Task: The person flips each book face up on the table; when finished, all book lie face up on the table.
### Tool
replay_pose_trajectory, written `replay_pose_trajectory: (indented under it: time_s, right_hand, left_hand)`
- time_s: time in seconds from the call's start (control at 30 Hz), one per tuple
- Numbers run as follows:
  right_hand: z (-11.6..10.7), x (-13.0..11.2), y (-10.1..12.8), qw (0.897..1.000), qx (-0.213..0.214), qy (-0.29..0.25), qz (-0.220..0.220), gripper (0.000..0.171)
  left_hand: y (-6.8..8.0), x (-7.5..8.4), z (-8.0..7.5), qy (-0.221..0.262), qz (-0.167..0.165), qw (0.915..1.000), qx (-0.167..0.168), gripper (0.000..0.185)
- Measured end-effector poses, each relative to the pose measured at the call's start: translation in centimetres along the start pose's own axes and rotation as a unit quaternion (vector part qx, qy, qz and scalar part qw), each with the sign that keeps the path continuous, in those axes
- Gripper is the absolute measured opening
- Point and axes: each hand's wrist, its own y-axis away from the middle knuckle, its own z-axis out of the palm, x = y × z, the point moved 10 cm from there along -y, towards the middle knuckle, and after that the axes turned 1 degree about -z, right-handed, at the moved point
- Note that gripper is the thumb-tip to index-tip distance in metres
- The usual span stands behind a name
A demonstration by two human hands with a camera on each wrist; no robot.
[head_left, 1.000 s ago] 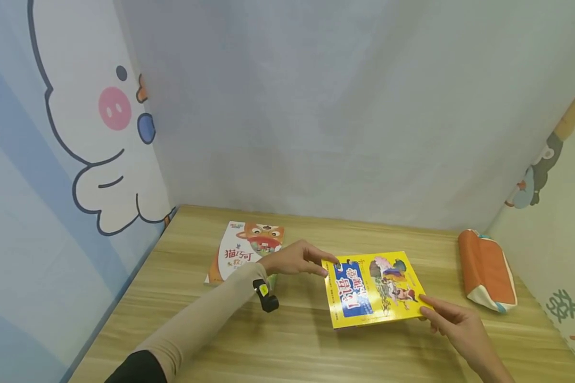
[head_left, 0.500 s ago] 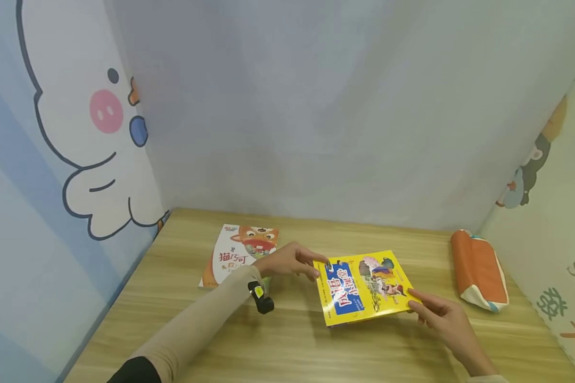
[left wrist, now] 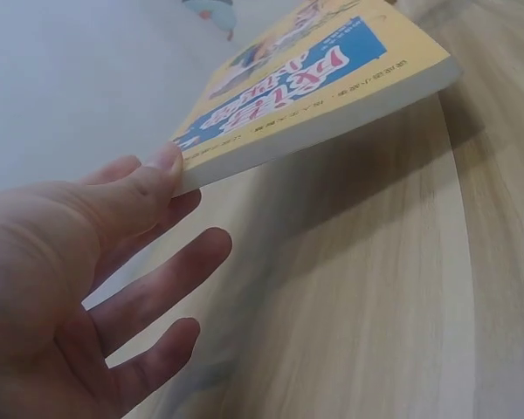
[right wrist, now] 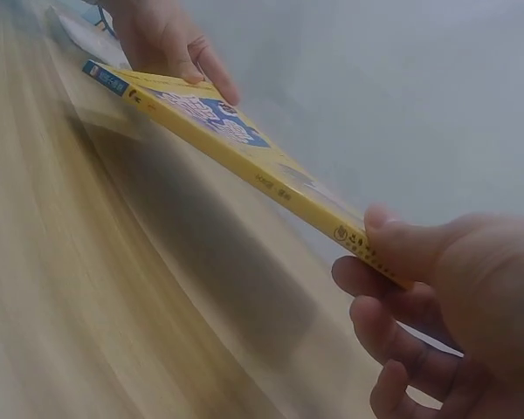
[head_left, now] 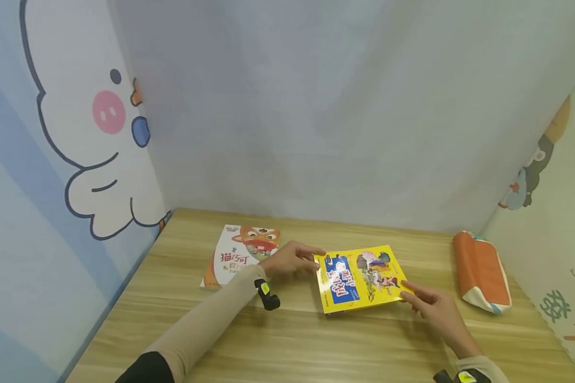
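Note:
Both hands hold a yellow book with a blue title panel, raised above the wooden table. My left hand pinches its upper left corner; in the left wrist view the thumb lies on the cover and the lower fingers spread free of it. At the right edge my right hand pinches the book between thumb and fingers, near the end of the yellow spine in the right wrist view. A white and orange picture book lies flat behind the left wrist, which partly covers it.
An orange and white pencil case lies at the table's right side. The wooden table meets a grey curtain at the back. Printed cartoon panels stand at left and right.
The yellow book has shifted slightly left and farther back, with both hands still pinching it. More of the right sleeve and its wrist camera now shows. The other book and pencil case stay put.

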Motion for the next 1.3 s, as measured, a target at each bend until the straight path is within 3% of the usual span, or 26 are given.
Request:
replay_pose_trajectory:
  time_s: [0.13, 0.43, 0.6, 1.1, 1.3]
  right_hand:
    - [0.0, 0.5, -0.7, 1.0, 0.001, 0.009, 0.001, 0.051]
    - [-0.2, 1.0, -1.1, 0.996, 0.018, 0.06, -0.069, 0.04]
    - [0.5, 1.0, -1.8, 0.99, 0.026, 0.102, -0.095, 0.035]
    - [1.7, 1.2, -2.4, 0.985, 0.012, 0.15, -0.079, 0.037]
    - [1.9, 1.8, -2.6, 0.987, -0.004, 0.147, -0.066, 0.038]
  left_hand:
    - [-0.5, -0.4, 0.1, -0.01, -0.003, 0.9999, 0.003, 0.044]
    - [-2.1, -1.2, 1.2, -0.017, -0.009, 0.9997, -0.015, 0.044]
    - [-2.4, -1.8, 0.7, -0.047, -0.015, 0.9988, -0.005, 0.043]
    - [-2.6, -1.8, 0.1, -0.089, -0.029, 0.9956, -0.007, 0.04]
    - [-2.3, -1.9, -0.5, -0.115, -0.03, 0.992, 0.042, 0.038]
